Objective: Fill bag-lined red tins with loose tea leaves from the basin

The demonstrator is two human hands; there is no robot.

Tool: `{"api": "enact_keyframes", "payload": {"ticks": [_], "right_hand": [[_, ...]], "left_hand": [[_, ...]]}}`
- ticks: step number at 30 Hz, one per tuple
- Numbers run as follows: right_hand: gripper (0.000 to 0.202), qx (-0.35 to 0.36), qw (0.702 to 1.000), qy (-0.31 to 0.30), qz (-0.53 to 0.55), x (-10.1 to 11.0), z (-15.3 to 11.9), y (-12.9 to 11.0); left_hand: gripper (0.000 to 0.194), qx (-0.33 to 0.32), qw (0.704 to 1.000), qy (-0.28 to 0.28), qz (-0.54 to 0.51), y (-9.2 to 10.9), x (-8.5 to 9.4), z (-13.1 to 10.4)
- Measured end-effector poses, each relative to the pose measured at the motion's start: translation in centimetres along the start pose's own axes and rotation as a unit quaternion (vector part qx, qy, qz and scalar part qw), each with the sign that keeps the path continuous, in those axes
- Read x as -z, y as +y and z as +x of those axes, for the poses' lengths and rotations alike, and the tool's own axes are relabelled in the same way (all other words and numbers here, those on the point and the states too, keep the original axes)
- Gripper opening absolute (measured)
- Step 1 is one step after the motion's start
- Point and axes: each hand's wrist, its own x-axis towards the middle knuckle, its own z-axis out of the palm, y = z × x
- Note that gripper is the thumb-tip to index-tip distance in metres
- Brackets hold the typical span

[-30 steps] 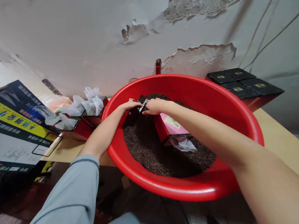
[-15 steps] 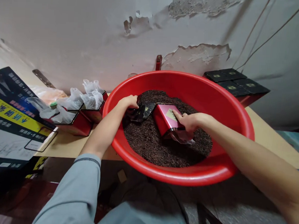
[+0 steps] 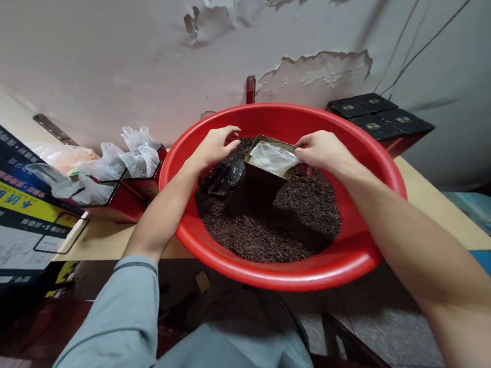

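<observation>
My right hand (image 3: 322, 150) grips the right rim of a tin (image 3: 265, 180), now upright with its open top showing. A clear plastic bag (image 3: 273, 158) lines the inside of the tin. Just left of it, my left hand (image 3: 215, 146) is held with thumb and fingers apart, holding nothing. Below that hand, black tin lids (image 3: 231, 173) lie on dark loose tea leaves (image 3: 262, 241). All of this is within a large red basin (image 3: 281, 280). The tin's lower part is in shadow.
Left of the basin stand several red tins (image 3: 128, 205) with plastic bags sticking out. A printed cardboard box (image 3: 12, 212) is at far left. Several black-lidded tins (image 3: 378, 115) stand at the back right on the wooden table (image 3: 437, 211), against a peeling wall (image 3: 123, 58).
The tin has gone from lying on its side on the tea leaves to upright, its bag-lined mouth upward. My left hand has come off the black lids.
</observation>
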Motion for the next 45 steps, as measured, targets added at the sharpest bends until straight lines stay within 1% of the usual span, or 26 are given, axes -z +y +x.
{"api": "enact_keyframes", "payload": {"ticks": [1,3,5,7,9,12,13,15,16,17,20,21,23,25,27,28,29,30,31,33,35,37,39,42,43,45], "right_hand": [[0.021,-0.009,0.999,0.02,0.029,-0.1,-0.2,-0.2],[0.019,-0.018,0.997,0.045,0.066,-0.3,-0.4,-0.5],[0.018,-0.017,0.994,0.052,0.09,-0.4,-0.5,-0.6],[0.019,-0.01,0.993,0.05,0.106,-0.2,-0.4,-0.4],[0.019,0.002,0.993,0.041,0.113,0.3,-0.4,-0.2],[0.019,0.003,0.994,0.007,0.107,1.0,-0.5,-0.1],[0.02,-0.001,0.995,-0.009,0.103,1.2,-0.6,-0.1],[0.02,-0.006,0.995,-0.031,0.094,1.3,-0.6,0.0],[0.02,-0.006,0.996,-0.031,0.088,1.3,-0.6,0.1],[0.018,-0.003,0.996,-0.025,0.08,1.2,-0.5,0.3],[0.01,-0.004,0.998,-0.003,0.057,1.2,0.1,1.5],[0.011,-0.01,0.999,0.003,0.053,1.4,0.3,1.9],[0.02,-0.013,0.998,0.035,0.045,1.9,0.5,2.7],[0.028,0.019,0.993,0.115,0.025,2.7,0.2,2.9],[0.033,0.092,0.973,0.213,0.0,3.5,-0.7,2.4],[0.035,0.138,0.959,0.248,-0.008,3.8,-1.2,1.9],[0.036,0.184,0.947,0.262,-0.012,3.9,-1.8,1.2],[0.036,0.228,0.94,0.253,-0.014,3.8,-2.4,0.5],[0.035,0.267,0.937,0.223,-0.02,3.6,-2.8,-0.2],[0.033,0.313,0.938,0.134,-0.071,2.8,-3.4,-1.3],[0.032,0.308,0.932,0.055,-0.183,2.0,-3.5,-1.7],[0.029,0.272,0.914,0.013,-0.299,1.7,-3.7,-1.3],[0.027,0.245,0.898,0.012,-0.364,1.8,-4.4,-0.4],[0.027,0.229,0.886,0.057,-0.398,2.4,-6.3,0.9],[0.027,0.214,0.885,0.075,-0.406,2.7,-6.9,1.2],[0.026,0.16,0.894,0.096,-0.407,3.0,-7.8,1.6]], "left_hand": [[0.036,-0.041,0.998,0.025,-0.028,1.2,-0.3,-0.1],[0.03,-0.115,0.991,0.049,-0.047,3.5,-1.0,-0.5],[0.025,-0.175,0.983,0.043,-0.023,5.1,-1.8,-0.9],[0.022,-0.213,0.977,0.017,0.025,5.8,-2.7,-1.1],[0.026,-0.216,0.974,-0.002,0.072,5.9,-3.6,-1.1],[0.045,-0.186,0.976,-0.027,0.112,5.5,-4.4,-0.9],[0.042,-0.182,0.975,-0.045,0.119,5.4,-4.6,-0.9],[0.025,-0.191,0.969,-0.079,0.133,5.5,-4.7,-0.8],[0.018,-0.199,0.967,-0.082,0.137,5.7,-4.8,-0.9],[0.015,-0.209,0.966,-0.073,0.137,6.0,-4.8,-0.9],[0.019,-0.245,0.964,-0.015,0.103,6.9,-4.7,-1.1],[0.02,-0.259,0.962,-0.004,0.09,7.2,-4.6,-1.1],[0.022,-0.283,0.955,-0.008,0.086,7.7,-4.4,-1.3],[0.022,-0.293,0.95,-0.027,0.105,7.9,-4.2,-1.4],[0.022,-0.301,0.946,-0.039,0.116,7.9,-4.0,-1.5],[0.023,-0.306,0.944,-0.039,0.114,7.9,-4.0,-1.5],[0.023,-0.312,0.943,-0.036,0.11,7.8,-3.9,-1.6],[0.022,-0.319,0.941,-0.033,0.106,7.8,-3.9,-1.6],[0.022,-0.326,0.939,-0.031,0.106,7.7,-3.9,-1.6],[0.021,-0.337,0.933,-0.04,0.119,7.6,-4.0,-1.6],[0.021,-0.346,0.926,-0.053,0.142,7.5,-4.0,-1.5],[0.022,-0.359,0.918,-0.047,0.162,7.5,-3.8,-1.4],[0.025,-0.382,0.906,-0.025,0.183,7.8,-3.6,-1.4],[0.03,-0.409,0.884,-0.001,0.226,8.3,-3.1,-1.5],[0.031,-0.404,0.885,0.002,0.233,8.5,-3.0,-1.6],[0.035,-0.367,0.903,0.001,0.224,8.8,-2.9,-1.7]]}}
